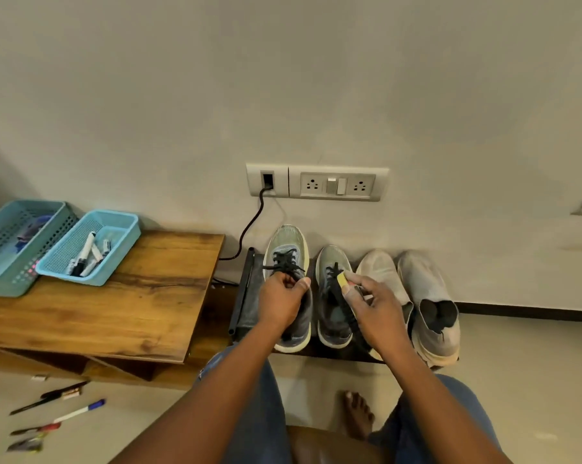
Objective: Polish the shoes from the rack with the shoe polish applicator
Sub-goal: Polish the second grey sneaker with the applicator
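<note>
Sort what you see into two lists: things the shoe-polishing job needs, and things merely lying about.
Needed: left hand gripping the green laced sneaker; right hand pinching the yellow-tipped polish applicator; second green sneaker; white shoes; shoe rack.

Lying about: blue baskets; markers; floor pens; wooden table.

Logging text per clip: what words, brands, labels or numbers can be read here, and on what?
None can be read.
Markers in the small blue basket: any print too small and blurred.
Pens on the floor: print blurred.
Green shoes: no legible brand.
</note>
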